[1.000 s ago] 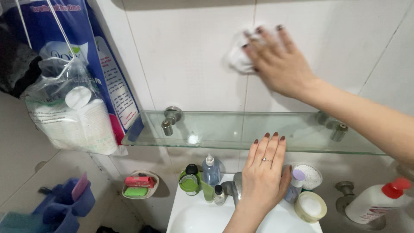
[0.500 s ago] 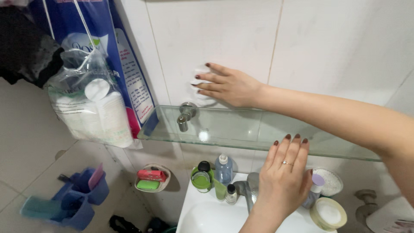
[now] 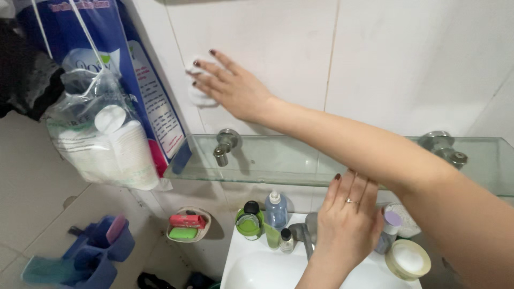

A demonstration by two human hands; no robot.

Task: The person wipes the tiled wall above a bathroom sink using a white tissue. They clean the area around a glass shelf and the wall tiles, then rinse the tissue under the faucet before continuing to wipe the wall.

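Observation:
My right hand (image 3: 231, 85) presses a small white cloth (image 3: 196, 95) flat against the white tiled wall (image 3: 407, 69), high on the left, close to the hanging blue bag. Only the cloth's edge shows past my fingers. My right forearm crosses over the glass shelf (image 3: 278, 160). My left hand (image 3: 347, 219) rests with fingers together at the shelf's front edge, above the tap (image 3: 306, 235), with a ring on one finger and nothing in it.
A blue bag (image 3: 155, 107) and a clear bag of cotton pads (image 3: 107, 144) hang at left. On the white sink (image 3: 251, 267) stand a green bottle (image 3: 249, 220), a clear bottle (image 3: 276, 210), a small dark-capped bottle (image 3: 286, 241) and a round jar (image 3: 409, 259). A soap dish (image 3: 187, 226) sits on the wall.
My right hand has slid the cloth left across the wall over the last second, dipping near the shelf bracket, then rising up and left. My left hand stays at the shelf edge.

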